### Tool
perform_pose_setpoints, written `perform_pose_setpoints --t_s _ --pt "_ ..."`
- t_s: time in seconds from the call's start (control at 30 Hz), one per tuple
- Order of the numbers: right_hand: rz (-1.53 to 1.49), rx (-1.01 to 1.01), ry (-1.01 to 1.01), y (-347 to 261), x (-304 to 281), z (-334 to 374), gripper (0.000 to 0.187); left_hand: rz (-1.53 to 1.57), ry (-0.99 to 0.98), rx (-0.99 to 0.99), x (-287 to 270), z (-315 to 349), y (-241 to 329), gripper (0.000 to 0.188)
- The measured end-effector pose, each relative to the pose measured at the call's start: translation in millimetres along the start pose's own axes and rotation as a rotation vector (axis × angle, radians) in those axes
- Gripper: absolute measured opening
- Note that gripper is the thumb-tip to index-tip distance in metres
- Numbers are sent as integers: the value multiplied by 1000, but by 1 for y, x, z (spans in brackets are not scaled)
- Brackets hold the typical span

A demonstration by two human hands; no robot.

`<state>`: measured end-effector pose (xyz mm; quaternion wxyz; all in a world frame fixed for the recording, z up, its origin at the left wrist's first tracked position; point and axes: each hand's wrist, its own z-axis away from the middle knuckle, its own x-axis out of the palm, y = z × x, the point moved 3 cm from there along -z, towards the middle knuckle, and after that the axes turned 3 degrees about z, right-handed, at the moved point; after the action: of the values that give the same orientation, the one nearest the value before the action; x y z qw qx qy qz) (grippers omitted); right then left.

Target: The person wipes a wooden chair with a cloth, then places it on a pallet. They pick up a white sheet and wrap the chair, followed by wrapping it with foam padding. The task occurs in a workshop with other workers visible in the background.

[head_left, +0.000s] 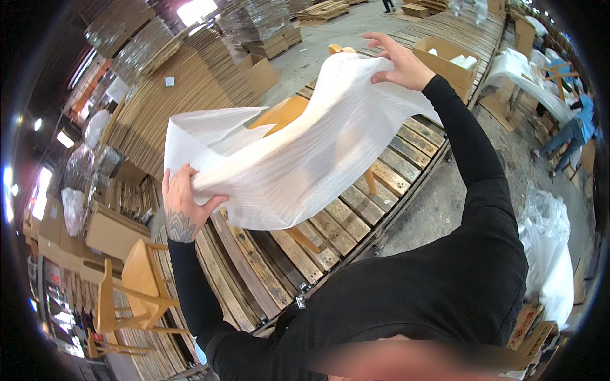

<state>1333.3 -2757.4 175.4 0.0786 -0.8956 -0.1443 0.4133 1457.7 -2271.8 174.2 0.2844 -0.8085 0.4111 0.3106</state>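
A wooden chair (287, 114) stands on slatted pallets in front of me, its light wood showing behind and below a thin white foam sheet (298, 165). The sheet drapes along the chair's long upper rail and hangs down on the near side. At the rail's left end, my left hand (185, 202) is closed around the foam, thumb on the near face. My right hand (406, 63) is at the far right end, fingers spread and thumb touching the foam. Part of a chair leg (370, 181) shows below the sheet.
Wooden pallets (356, 213) form a long platform. Another wooden chair (140, 279) stands at the lower left. Stacked flat cardboard (184, 95) is at the back left, an open carton (448, 63) at the far right. A person in blue (575, 127) works at the right. Clear plastic (546, 247) lies nearby.
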Motion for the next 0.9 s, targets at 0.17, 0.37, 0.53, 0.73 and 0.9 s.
perform_pose_setpoints --t_s 0.17,0.37,0.53,0.73,0.9 --pt "-435 414 -256 45 -1 5 76 -28 -35 -28 1 4 0 80" --pt "-991 342 -204 49 3 -25 63 -53 -9 -31 3 6 3 82" --pt "-559 303 -215 59 14 -61 34 -66 -12 -47 6 8 0 83" --pt "-354 -48 21 50 22 -105 14 -143 32 -111 7 17 -6 86" --pt "207 -41 181 39 42 -121 16 -205 56 -198 7 22 -4 89"
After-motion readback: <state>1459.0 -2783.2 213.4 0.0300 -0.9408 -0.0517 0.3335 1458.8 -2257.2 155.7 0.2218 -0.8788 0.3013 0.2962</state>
